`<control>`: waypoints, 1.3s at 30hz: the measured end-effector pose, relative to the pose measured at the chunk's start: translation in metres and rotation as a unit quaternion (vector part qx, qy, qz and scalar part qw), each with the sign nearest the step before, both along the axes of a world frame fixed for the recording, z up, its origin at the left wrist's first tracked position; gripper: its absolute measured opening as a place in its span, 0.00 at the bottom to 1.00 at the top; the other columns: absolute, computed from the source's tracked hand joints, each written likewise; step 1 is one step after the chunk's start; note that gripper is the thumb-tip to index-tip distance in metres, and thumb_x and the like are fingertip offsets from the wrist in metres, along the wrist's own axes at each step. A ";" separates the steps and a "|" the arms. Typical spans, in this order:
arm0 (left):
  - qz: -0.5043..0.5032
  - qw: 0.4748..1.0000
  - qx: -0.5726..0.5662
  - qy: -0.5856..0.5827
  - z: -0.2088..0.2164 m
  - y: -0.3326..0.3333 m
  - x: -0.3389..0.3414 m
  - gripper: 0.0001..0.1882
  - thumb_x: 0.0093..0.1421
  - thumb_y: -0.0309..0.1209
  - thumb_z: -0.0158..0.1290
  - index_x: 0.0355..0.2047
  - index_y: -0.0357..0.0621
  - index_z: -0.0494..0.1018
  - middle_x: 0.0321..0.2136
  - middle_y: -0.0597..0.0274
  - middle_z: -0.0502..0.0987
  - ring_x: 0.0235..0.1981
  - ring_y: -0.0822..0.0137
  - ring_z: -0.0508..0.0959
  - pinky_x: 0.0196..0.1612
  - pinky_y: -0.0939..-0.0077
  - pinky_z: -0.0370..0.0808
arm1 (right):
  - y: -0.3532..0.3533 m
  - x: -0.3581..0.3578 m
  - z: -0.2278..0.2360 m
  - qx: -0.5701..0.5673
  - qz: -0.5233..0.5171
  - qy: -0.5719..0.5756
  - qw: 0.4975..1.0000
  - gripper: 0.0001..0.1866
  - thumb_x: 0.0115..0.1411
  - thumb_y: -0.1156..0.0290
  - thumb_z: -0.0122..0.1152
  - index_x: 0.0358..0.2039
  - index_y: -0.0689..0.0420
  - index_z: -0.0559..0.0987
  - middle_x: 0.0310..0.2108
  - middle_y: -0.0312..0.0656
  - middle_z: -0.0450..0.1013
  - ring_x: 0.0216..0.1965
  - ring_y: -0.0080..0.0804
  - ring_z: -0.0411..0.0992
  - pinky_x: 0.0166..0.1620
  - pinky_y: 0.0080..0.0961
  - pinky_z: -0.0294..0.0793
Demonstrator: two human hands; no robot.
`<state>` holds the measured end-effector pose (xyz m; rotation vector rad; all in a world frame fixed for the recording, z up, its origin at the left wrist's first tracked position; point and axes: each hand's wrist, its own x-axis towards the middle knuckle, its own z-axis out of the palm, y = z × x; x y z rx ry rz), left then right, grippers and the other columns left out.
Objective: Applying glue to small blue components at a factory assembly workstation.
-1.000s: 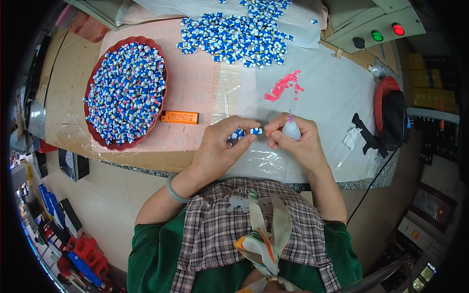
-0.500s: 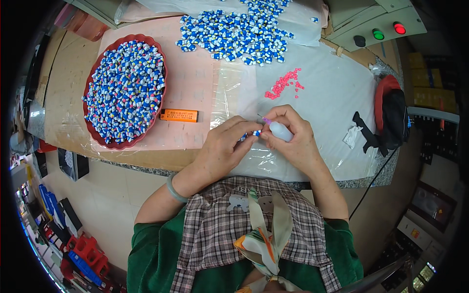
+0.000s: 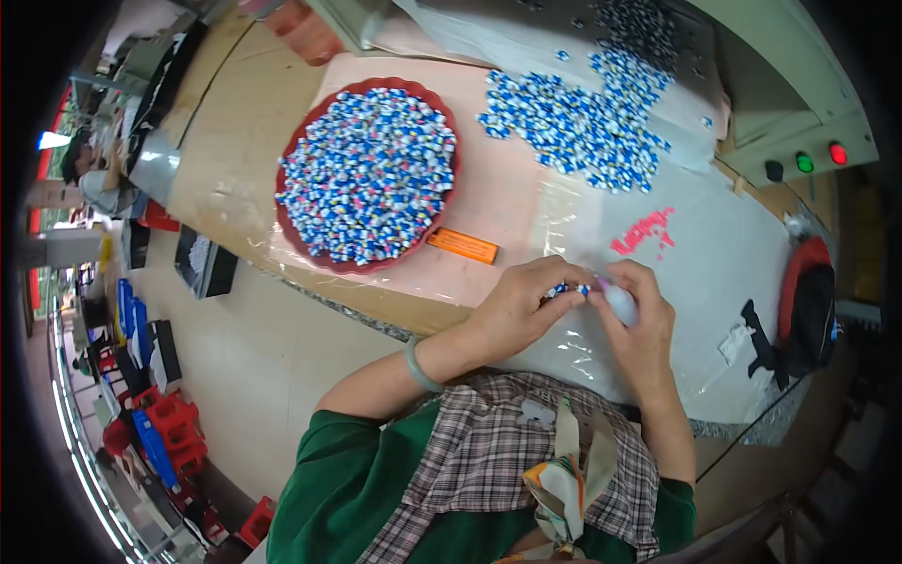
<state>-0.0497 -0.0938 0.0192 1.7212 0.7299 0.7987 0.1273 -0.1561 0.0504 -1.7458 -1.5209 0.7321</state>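
Observation:
My left hand [image 3: 519, 308] is closed around several small blue-and-white pieces [image 3: 583, 290], one of them pinched at the fingertips. Close on its right, my right hand [image 3: 650, 331] grips a small whitish squeeze bottle [image 3: 621, 306] with a purple tip. The fingertips of both hands nearly meet; whether the tip touches a piece cannot be made out. Beyond the right hand, a loose cluster of tiny pink pieces [image 3: 645, 231] lies on the white sheet. A red scalloped tray [image 3: 455, 179], heaped with blue-and-white pieces [image 3: 371, 179], some with pink on them, stands left of my hands.
Many blue-and-white pieces [image 3: 583, 127] spread across the far table beside a machine housing [image 3: 799, 132] with red and green lights. An orange box [image 3: 462, 246] lies by the tray. A black-and-red bag [image 3: 806, 301] rests at right. Far left, a person [image 3: 103, 183] sits.
The view has swung left, so the table and my hands appear farther right and tilted. Both hands keep their hold, the bottle still beside the pieces.

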 end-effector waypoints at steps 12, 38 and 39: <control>0.264 0.855 0.364 0.260 0.073 0.093 -0.107 0.11 0.55 0.18 0.53 0.39 0.37 0.73 0.41 0.50 0.74 0.41 0.52 0.75 0.43 0.63 0.73 | -0.009 0.032 -0.023 0.038 -0.010 0.039 0.998 0.13 0.53 0.78 0.65 0.39 0.61 0.75 0.27 0.37 0.74 0.28 0.20 0.70 0.34 0.18 0.70; 0.156 0.871 0.341 0.317 -0.008 0.104 0.027 0.05 0.54 0.22 0.52 0.31 0.42 0.69 0.30 0.54 0.72 0.30 0.51 0.76 0.30 0.58 0.74 | -0.019 0.056 -0.024 0.014 -0.046 0.216 0.975 0.13 0.56 0.77 0.60 0.42 0.57 0.70 0.29 0.34 0.70 0.24 0.16 0.66 0.26 0.14 0.64; 0.143 0.867 0.356 0.318 -0.008 0.102 0.025 0.04 0.53 0.21 0.50 0.30 0.41 0.69 0.30 0.52 0.70 0.31 0.50 0.76 0.31 0.58 0.74 | -0.020 0.060 -0.025 0.006 -0.048 0.284 0.957 0.14 0.57 0.76 0.58 0.43 0.56 0.69 0.32 0.35 0.70 0.24 0.17 0.66 0.25 0.14 0.63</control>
